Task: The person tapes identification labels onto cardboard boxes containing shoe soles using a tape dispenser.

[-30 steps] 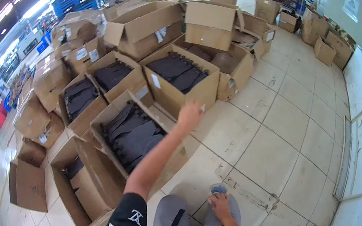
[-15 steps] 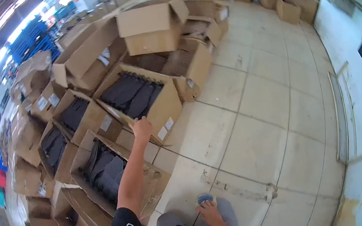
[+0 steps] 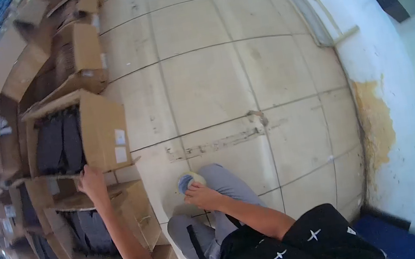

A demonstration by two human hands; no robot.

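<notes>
My left hand (image 3: 92,181) grips the near edge of a cardboard box (image 3: 103,124), its fingers closed over the rim. Dark, flat pieces (image 3: 59,142) stand packed in rows inside that box, and two white labels mark its side. By my knee, my right hand (image 3: 203,196) is closed on a roll of tape (image 3: 190,181) with a blue inner ring. Below my left forearm sits another open box (image 3: 136,208), also filled with dark pieces (image 3: 91,232).
Several more open cardboard boxes (image 3: 83,49) crowd the left side. Tiled floor (image 3: 206,86) stretches ahead and to the right, with a dark scuffed strip on it. A white wall (image 3: 368,49) with peeling paint borders the right.
My view has swung down and to the right, so the boxes now appear further left. My left hand stays at the box edge, and the tape roll remains in my right hand.
</notes>
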